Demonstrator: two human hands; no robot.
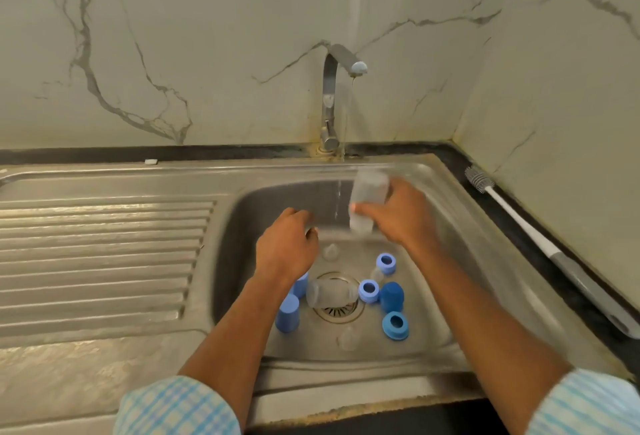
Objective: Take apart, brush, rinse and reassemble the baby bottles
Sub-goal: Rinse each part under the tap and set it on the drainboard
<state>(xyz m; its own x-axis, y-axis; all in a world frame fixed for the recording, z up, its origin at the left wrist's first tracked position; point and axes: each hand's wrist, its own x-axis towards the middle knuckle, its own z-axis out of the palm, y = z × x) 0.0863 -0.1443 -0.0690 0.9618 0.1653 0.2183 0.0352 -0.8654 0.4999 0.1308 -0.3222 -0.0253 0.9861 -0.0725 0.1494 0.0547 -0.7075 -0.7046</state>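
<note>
Your right hand [401,218] grips a clear plastic bottle body [367,197] below the curved steel tap [329,88], your left hand [287,247] too blurred to judge; tilt the mouth into the stream [347,116].

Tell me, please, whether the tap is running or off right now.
On: a thin stream falls from the tap into the sink, beside the clear bottle that the right hand holds.

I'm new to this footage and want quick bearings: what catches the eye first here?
The right hand grips a clear bottle beside the thin stream from the tap, above the steel sink. On its floor, blue caps and blue rings lie scattered around a second clear bottle over the drain. A bottle brush lies right of the sink.
</note>
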